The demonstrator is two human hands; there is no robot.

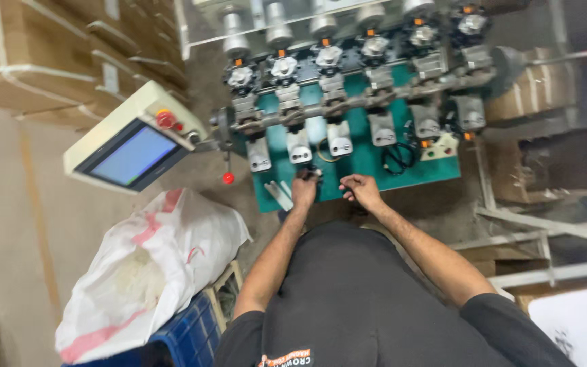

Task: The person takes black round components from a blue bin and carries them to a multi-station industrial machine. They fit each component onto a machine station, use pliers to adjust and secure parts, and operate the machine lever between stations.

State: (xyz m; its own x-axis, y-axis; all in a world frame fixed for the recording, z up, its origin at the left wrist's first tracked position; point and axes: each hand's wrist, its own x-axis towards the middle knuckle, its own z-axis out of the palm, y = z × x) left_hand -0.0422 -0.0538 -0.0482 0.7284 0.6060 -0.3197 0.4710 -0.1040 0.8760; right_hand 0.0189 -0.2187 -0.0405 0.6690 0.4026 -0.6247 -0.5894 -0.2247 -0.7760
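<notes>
Green covers the machine's worktop (368, 160), where a row of grey winding heads (338, 112) runs left to right along a shaft, each topped by an orange-capped fitting. The person leans over its near edge. The left hand (304, 190) is closed round a small dark part (309, 174) just below the second grey block from the left; blur hides what kind of part it is. The right hand (361, 190) rests on the green surface just beside it, fingers curled and loose, gripping nothing that can be seen. A pale flat strip (280, 196) lies on the worktop left of the left hand.

To the far left, a cream control box with a blue touch screen (134, 155) and a red button stands on an arm; a red-knobbed lever (227, 178) hangs below it. A white sack with red stripes (147, 272) sits on a blue crate (188, 333) near left, and cardboard cartons (49, 61) are stacked far left.

By my reading, the work is at a loading or setting stage at one head, the left hand seating its piece. Such a move calls for steady alignment under that block, with the right hand free to brace.
</notes>
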